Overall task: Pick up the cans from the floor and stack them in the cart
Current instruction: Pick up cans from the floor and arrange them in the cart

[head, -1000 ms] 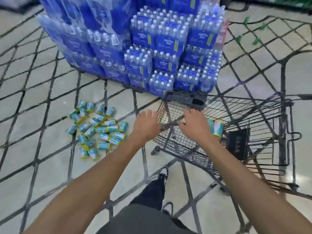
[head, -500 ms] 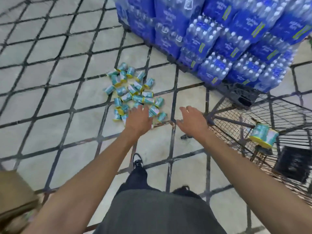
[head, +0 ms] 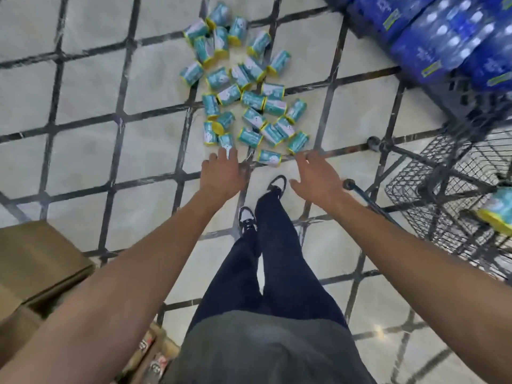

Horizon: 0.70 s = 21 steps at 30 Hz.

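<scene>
Several teal cans with yellow rims lie scattered on the tiled floor ahead of my feet. My left hand hangs just short of the nearest cans, fingers apart and empty. My right hand is spread open beside it, holding nothing, with one can lying between the two hands. The black wire cart stands at the right, and a can rests inside it at the frame edge.
Blue shrink-wrapped water bottle packs are stacked at the upper right behind the cart. Cardboard boxes sit at the lower left. My legs and black-and-white shoes stand between my arms.
Both hands left the cart's rim and swung left and down toward the cans. The view turned from the cart to the floor pile, which now looks closer.
</scene>
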Tool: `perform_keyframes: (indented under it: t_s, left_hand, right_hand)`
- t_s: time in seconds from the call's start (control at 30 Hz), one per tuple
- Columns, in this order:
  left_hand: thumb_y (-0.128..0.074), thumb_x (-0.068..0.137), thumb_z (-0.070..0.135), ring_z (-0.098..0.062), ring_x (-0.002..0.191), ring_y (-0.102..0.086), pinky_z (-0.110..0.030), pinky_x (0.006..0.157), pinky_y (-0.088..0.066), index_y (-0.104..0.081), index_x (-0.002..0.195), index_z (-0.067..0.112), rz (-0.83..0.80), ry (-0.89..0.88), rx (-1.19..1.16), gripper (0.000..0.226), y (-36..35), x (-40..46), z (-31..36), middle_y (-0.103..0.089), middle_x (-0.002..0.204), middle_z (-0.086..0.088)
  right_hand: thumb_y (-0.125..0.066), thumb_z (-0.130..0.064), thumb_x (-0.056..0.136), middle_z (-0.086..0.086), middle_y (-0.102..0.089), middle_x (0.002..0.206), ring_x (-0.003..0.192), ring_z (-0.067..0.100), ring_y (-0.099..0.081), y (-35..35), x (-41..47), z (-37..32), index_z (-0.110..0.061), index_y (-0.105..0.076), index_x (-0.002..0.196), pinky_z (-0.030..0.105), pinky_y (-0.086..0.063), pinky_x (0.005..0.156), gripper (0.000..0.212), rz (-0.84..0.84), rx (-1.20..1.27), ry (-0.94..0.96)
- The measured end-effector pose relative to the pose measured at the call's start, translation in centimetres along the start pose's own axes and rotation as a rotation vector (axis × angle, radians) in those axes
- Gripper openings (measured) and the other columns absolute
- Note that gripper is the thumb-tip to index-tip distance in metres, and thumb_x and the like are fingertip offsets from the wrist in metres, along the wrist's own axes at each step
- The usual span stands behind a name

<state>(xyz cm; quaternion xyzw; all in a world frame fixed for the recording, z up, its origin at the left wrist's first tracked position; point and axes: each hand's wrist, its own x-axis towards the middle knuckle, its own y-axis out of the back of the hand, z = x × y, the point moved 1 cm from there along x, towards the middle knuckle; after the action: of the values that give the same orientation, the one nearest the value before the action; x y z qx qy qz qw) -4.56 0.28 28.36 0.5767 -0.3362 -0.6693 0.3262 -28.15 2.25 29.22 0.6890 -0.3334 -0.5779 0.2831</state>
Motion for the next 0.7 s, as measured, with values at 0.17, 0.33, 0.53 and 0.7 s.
perform_keyframes:
  t_s: [0.17, 0.33, 0.53, 0.7]
  left_hand:
    - [-0.048, 0.098, 0.037, -0.043, 0.115, -0.050, -0.052, 0.088, -0.046, -0.039, 0.138, 0.005, -0.072, 0.109, -0.076, 0.052, -6.2, 8.2, -2.4, -0.048, 0.130, -0.021]
    - [-0.050, 0.099, 0.040, -0.041, 0.123, -0.048, -0.053, 0.095, -0.043, -0.038, 0.140, 0.005, -0.129, 0.272, -0.231, 0.056, -14.6, 19.2, -5.1, -0.045, 0.134, -0.019]
    - [-0.052, 0.098, 0.040, -0.040, 0.128, -0.047, -0.051, 0.102, -0.041, -0.033, 0.144, 0.007, -0.215, 0.443, -0.406, 0.060, -26.6, 31.8, -8.4, -0.040, 0.138, -0.017]
    - [-0.060, 0.093, 0.038, -0.032, 0.133, -0.046, -0.037, 0.108, -0.038, -0.035, 0.145, 0.008, -0.203, 0.684, -0.600, 0.065, -33.9, 42.4, -10.9, -0.041, 0.145, -0.014]
  right_hand:
    - [-0.061, -0.039, 0.092, 0.019, -0.046, 0.143, 0.131, 0.039, -0.044, -5.3, 10.3, 0.5, -0.012, -0.037, 0.147, 0.045, -0.041, 0.102, 0.065, -0.098, -0.003, 0.047]
    - [-0.062, -0.039, 0.091, 0.022, -0.042, 0.146, 0.135, 0.041, -0.040, -13.8, 21.7, 1.7, -0.011, -0.031, 0.152, 0.048, -0.039, 0.106, 0.073, -0.171, -0.001, 0.053]
    - [-0.066, -0.044, 0.088, 0.022, -0.042, 0.143, 0.133, 0.043, -0.039, -26.1, 34.5, 2.8, -0.010, -0.029, 0.153, 0.051, -0.036, 0.111, 0.082, -0.248, -0.033, 0.024]
    - [-0.072, -0.040, 0.086, 0.022, -0.036, 0.149, 0.138, 0.041, -0.034, -34.5, 43.1, 3.8, -0.011, -0.024, 0.155, 0.051, -0.035, 0.112, 0.089, -0.251, -0.011, 0.007]
